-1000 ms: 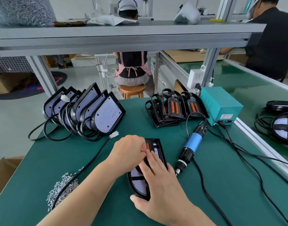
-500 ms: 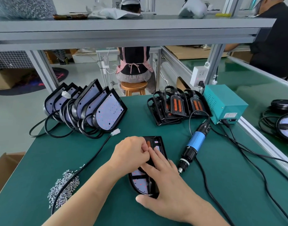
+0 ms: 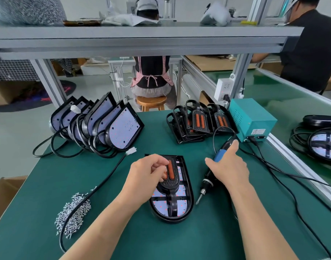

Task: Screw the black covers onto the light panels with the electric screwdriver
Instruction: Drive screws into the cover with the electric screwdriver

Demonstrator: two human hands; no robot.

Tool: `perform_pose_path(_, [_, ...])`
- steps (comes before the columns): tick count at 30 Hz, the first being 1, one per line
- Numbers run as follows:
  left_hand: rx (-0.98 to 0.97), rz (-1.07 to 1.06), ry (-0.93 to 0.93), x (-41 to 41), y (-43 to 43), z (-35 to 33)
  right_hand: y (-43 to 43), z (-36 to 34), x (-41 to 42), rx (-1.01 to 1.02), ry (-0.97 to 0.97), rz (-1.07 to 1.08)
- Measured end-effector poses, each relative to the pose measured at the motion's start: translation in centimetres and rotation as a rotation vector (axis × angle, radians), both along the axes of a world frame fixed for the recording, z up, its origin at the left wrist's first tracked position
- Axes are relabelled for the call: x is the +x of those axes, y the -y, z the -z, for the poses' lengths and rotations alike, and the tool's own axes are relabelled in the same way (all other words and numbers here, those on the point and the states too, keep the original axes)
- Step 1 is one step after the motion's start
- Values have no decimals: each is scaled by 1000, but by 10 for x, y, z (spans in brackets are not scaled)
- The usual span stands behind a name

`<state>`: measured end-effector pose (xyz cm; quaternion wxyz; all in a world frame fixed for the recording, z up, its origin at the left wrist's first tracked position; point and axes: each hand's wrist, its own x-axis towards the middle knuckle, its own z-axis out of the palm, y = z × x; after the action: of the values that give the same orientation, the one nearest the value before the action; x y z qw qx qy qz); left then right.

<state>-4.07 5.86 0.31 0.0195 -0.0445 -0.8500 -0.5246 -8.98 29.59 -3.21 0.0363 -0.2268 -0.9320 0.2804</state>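
The light panel (image 3: 172, 205), black-rimmed with its rounded end nearest, lies flat mid-bench (image 3: 123, 241). The black cover (image 3: 171, 182), with two orange strips, sits on it. The left hand (image 3: 147, 171) rests on the cover, fingers curled; whether it pinches anything cannot be told. The right hand (image 3: 228, 166), fingers straight, lies over the electric screwdriver (image 3: 219, 156) just beside the panel's right edge. The screw heap (image 3: 72, 212) lies well left.

Left hand (image 3: 147, 173) hides top-left corner of cover (image 3: 171, 182). Right hand (image 3: 228, 167) masks screwdriver (image 3: 219, 155) middle (contact unclear). Label on box (image 3: 253, 119) unreadable. Lamp (image 3: 324, 145) at right cut by edge.
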Motion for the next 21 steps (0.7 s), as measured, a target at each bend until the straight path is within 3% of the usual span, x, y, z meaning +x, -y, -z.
perform_pose_path(3, [16, -19, 19, 3, -1, 1, -4, 1, -5, -137, 0, 127])
perform_pose_path(5, [17, -22, 32, 5, 0, 2, -6, 4, -1, -336, -49, 200])
perform_pose_path(9, [25, -72, 81, 4, 5, 7, -6, 2, 10, -819, -325, 264])
perform_pose_path(15, [97, -89, 129, 2, 12, 13, 5, -20, 19, -1246, -658, 208])
perform_pose_path(18, [136, -87, 132, 4, 14, 17, 11, -35, 23, -1506, -696, 137])
perform_pose_path(21, [160, -96, 117, 7, 16, 20, 12, -51, 25, -1692, -616, 88])
